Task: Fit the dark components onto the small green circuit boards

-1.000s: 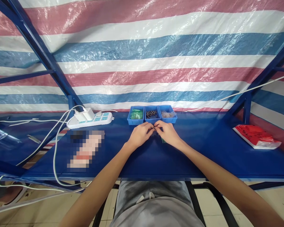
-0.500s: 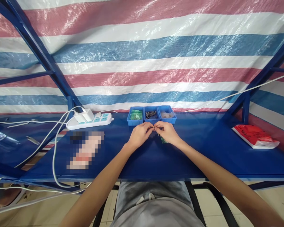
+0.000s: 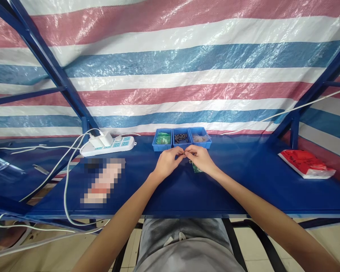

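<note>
My left hand [image 3: 167, 162] and my right hand [image 3: 200, 158] meet over the blue table [image 3: 243, 181], fingertips pinched together on a tiny dark part [image 3: 184, 153] that I cannot make out. A small green piece [image 3: 196, 168] lies on the table under my right hand. Just behind the hands stand three small blue bins: the left bin [image 3: 162, 139] holds green pieces, the middle bin [image 3: 181, 138] dark small parts, the right bin [image 3: 201, 138] pale parts.
A white power strip [image 3: 109, 146] with plugged chargers and white cables sits at the back left. A blurred-out flat object [image 3: 103, 180] lies left of my hands. A red and white bag [image 3: 306, 163] rests at the right. Blue frame posts and a striped tarp stand behind.
Both hands stay pinched together at the same spot; only the fingertips shift slightly.
</note>
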`<state>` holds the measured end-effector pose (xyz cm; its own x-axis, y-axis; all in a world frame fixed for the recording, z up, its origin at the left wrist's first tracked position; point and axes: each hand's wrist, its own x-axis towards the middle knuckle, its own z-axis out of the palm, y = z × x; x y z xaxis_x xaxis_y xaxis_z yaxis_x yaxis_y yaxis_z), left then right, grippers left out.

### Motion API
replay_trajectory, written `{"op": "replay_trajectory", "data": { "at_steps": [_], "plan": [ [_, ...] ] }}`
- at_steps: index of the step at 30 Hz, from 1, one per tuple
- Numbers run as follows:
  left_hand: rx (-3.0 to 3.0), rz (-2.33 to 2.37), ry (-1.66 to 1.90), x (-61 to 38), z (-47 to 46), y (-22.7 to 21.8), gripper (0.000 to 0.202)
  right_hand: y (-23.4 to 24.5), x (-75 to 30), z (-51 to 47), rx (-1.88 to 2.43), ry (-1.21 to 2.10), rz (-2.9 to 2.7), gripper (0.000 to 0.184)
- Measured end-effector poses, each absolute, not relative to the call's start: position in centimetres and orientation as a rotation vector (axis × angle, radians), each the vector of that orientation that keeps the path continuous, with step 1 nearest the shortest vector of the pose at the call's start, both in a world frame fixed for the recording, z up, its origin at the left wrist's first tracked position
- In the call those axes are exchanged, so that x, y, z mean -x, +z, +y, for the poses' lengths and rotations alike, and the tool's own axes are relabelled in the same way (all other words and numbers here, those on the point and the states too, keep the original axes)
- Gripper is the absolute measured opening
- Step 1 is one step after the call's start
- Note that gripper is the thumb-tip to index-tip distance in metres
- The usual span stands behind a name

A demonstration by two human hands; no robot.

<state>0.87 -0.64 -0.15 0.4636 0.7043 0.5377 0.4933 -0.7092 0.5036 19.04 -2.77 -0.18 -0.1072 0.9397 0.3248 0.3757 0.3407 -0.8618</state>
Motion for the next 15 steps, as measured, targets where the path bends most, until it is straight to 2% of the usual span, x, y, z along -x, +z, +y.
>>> {"op": "replay_trajectory", "data": {
  "at_steps": [10,15],
  "plan": [
    [-2.485,1.033,1.099,-0.76,-0.47,-0.7,0.015,-0.34,-19.14,-2.78,1.234,0.532,-1.808,0.015],
    [-2.476,1.047,1.149,-0.69,-0.43,-0.84,0.017,-0.63,-19.04,-2.74,1.233,0.551,-1.842,0.016]
  ]
}}
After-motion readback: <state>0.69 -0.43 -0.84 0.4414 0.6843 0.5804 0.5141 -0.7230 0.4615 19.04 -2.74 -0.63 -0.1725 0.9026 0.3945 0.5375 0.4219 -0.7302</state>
